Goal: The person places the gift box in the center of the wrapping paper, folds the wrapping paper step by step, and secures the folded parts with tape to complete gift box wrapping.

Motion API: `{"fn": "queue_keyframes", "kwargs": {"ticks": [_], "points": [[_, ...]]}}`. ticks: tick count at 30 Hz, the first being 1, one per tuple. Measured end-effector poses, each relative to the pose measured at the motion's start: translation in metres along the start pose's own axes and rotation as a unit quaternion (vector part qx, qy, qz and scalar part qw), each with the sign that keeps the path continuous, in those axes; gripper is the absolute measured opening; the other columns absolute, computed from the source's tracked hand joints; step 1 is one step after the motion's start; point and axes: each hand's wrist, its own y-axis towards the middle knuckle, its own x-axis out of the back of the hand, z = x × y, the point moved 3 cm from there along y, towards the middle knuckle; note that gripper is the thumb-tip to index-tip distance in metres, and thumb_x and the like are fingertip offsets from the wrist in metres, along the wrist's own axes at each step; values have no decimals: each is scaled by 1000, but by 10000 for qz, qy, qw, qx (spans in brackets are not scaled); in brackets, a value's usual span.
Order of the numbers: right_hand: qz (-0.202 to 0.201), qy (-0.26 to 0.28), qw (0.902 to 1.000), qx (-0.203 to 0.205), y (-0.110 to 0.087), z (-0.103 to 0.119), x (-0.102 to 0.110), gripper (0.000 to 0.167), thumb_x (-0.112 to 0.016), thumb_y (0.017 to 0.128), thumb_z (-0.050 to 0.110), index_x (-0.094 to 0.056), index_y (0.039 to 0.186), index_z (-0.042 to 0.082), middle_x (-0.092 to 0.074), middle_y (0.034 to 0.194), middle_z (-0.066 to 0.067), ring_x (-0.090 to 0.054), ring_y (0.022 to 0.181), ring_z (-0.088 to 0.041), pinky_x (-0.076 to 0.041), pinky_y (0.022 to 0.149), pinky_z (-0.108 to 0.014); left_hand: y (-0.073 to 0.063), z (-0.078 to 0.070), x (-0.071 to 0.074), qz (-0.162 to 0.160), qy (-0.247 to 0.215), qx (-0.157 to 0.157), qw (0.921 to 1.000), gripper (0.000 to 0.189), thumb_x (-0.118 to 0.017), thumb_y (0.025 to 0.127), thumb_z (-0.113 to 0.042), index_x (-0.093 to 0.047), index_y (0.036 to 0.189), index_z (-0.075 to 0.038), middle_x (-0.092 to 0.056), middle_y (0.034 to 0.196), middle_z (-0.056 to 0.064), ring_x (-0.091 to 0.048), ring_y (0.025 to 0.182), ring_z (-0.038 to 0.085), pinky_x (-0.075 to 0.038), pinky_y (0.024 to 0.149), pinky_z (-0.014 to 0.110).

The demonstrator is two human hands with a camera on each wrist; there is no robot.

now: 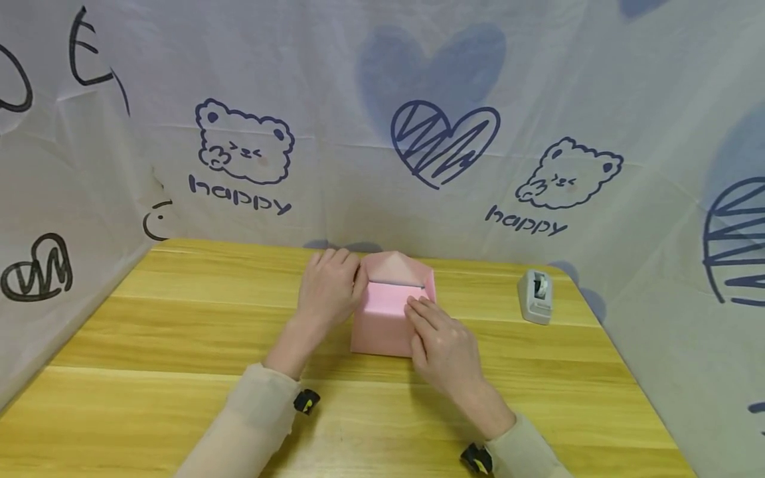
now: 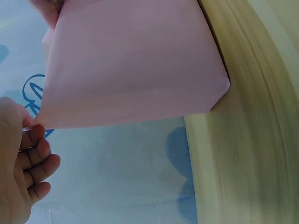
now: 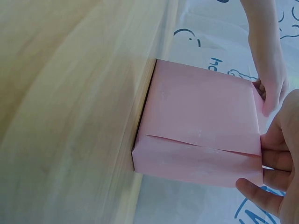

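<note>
A pink paper box (image 1: 385, 332) stands on the table, its top partly open, with a pointed flap (image 1: 396, 267) raised at the back. My left hand (image 1: 329, 285) is at its upper left corner; in the left wrist view the thumb and index finger pinch the paper's corner while the other fingers curl loosely. Fingers of my right hand (image 1: 445, 342) lie extended over the top front panel near its right edge. Seen from the right wrist, the box's face (image 3: 201, 107) has a slit along one overlapping seam, and the right fingers (image 3: 275, 161) touch the upper edge.
A light grey tape dispenser (image 1: 536, 297) stands on the right side of the wooden table (image 1: 197, 318). Behind it hangs a white cloth (image 1: 340, 166) printed with bears and hearts, which runs along the sides as well.
</note>
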Motion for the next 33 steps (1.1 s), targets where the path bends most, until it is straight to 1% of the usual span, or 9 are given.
{"fn": "queue_keyframes", "kwargs": {"ticks": [4,8,15,18,21,24,26,28,33], "points": [[57,-69,10000,-7,0,0,1,37,-62,89,11,-76,120,-1,-74,125,-15,-72,114,-33,-61,90,-46,-7,-1,-2,641,-291,412,9967,30,-62,101,-30,-57,78,-13,-55,75,1,-52,74,24,-40,68,37],[67,-62,10000,-35,0,-1,3,37,-61,89,11,-76,121,0,-74,125,-15,-72,114,-33,-61,88,-48,-14,-1,-2,1186,-424,707,9895,28,-67,99,-35,-58,83,-14,-54,79,0,-49,77,22,-39,69,35],[-5,273,9996,-113,2,-4,3,37,-59,92,11,-76,123,1,-74,126,-14,-72,113,-32,-61,90,-48,-20,1,-3,1425,-506,943,9840,30,-70,97,-37,-59,83,-13,-54,79,1,-49,77,22,-40,67,34],[-349,546,9979,-99,4,-7,7,36,-59,91,9,-76,122,0,-74,124,-14,-73,111,-32,-60,91,-48,-21,2,-4,1527,-553,1121,9803,30,-68,97,-38,-58,83,-14,-54,78,1,-50,78,22,-41,68,35],[-964,797,9921,-43,9,-11,15,34,-60,90,6,-76,119,0,-75,121,-14,-73,107,-33,-60,89,-48,-21,2,-6,1628,-593,1286,9764,31,-66,99,-38,-57,82,-14,-54,78,1,-51,79,23,-41,69,35],[-1320,900,9868,-264,12,-19,20,34,-63,89,5,-73,121,-1,-75,120,-14,-72,107,-34,-60,89,-49,-21,2,-7,1658,-636,1382,9744,31,-65,99,-39,-56,82,-14,-53,78,1,-50,79,23,-40,69,35],[-1137,909,9868,-714,13,-25,19,37,-68,90,8,-69,126,0,-72,123,-15,-70,109,-33,-61,87,-49,-22,2,-7,1652,-664,1411,9739,31,-65,99,-39,-56,82,-15,-53,78,1,-50,79,23,-40,69,35],[-666,943,9842,-1341,13,-32,16,43,-73,93,17,-64,132,2,-69,128,-15,-67,112,-32,-61,86,-48,-22,3,-6,1655,-693,1440,9732,31,-66,99,-39,-57,82,-15,-53,78,1,-50,79,23,-39,69,34],[557,1214,9571,-2570,15,-42,5,58,-76,95,33,-54,141,7,-61,137,-12,-64,117,-31,-61,85,-47,-21,1,-4,1596,-655,1476,9739,30,-69,97,-41,-59,86,-14,-56,81,1,-51,82,23,-41,70,35]]}}
